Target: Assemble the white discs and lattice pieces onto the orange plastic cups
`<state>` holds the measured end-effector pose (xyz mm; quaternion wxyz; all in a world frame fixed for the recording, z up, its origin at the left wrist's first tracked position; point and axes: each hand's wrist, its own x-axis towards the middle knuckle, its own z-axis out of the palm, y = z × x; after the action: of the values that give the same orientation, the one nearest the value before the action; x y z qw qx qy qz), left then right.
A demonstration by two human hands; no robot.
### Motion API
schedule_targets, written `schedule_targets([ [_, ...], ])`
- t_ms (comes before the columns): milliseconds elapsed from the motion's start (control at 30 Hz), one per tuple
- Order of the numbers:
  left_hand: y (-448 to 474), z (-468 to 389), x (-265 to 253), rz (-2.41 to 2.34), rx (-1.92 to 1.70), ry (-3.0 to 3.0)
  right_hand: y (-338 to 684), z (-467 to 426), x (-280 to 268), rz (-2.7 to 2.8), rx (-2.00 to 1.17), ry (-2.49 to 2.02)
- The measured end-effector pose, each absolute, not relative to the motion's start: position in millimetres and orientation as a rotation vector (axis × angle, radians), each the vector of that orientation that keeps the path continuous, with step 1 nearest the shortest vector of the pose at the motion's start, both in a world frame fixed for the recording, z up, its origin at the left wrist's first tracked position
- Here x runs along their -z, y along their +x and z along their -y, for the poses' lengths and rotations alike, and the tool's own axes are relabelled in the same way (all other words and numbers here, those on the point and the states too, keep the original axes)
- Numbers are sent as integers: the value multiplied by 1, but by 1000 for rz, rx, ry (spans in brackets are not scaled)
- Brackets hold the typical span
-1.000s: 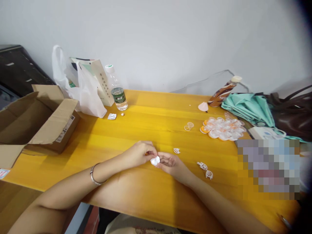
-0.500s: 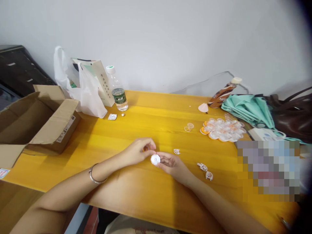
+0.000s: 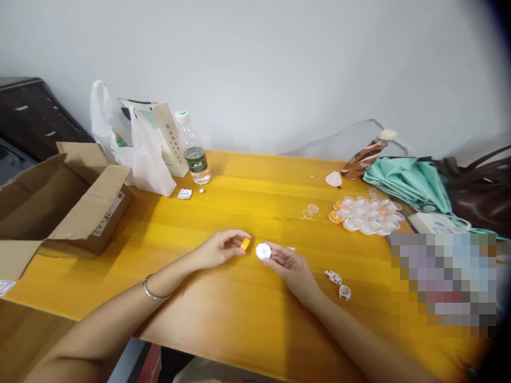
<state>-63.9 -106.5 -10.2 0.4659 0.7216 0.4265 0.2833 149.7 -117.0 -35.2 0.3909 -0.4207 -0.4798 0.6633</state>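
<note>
Between thumb and fingers, my left hand (image 3: 225,248) pinches a small orange plastic piece (image 3: 245,244). My right hand (image 3: 289,265) grips a round white scalloped disc (image 3: 263,251) by its right edge, its face turned towards me. A narrow gap separates the disc from the orange piece. Several small white spoked plastic parts lie close by: a pair of them (image 3: 338,284) is to the right of my right hand, and another (image 3: 291,249) is partly hidden behind its fingers.
Several clear-and-orange round cases (image 3: 366,214) are grouped at the right, with clear rings (image 3: 310,211) beside them. An open cardboard box (image 3: 107,213) stands left. Along the back are a plastic bag (image 3: 147,159), a water bottle (image 3: 197,159), a brown bottle (image 3: 365,157) and green folded fabric (image 3: 409,181).
My hands have moved apart: the left slightly left, the right to the right with the white disc. The orange piece now shows in my left fingers.
</note>
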Motion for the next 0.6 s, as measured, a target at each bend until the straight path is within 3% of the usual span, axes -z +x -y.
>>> schedule_targets([
  [267,-55,112,12,-881,-846,1440,147,118,38,1176,-1634,-1098],
  [600,-42,127,2,-971,-894,2030,145,122,41,1274,-1650,-945],
])
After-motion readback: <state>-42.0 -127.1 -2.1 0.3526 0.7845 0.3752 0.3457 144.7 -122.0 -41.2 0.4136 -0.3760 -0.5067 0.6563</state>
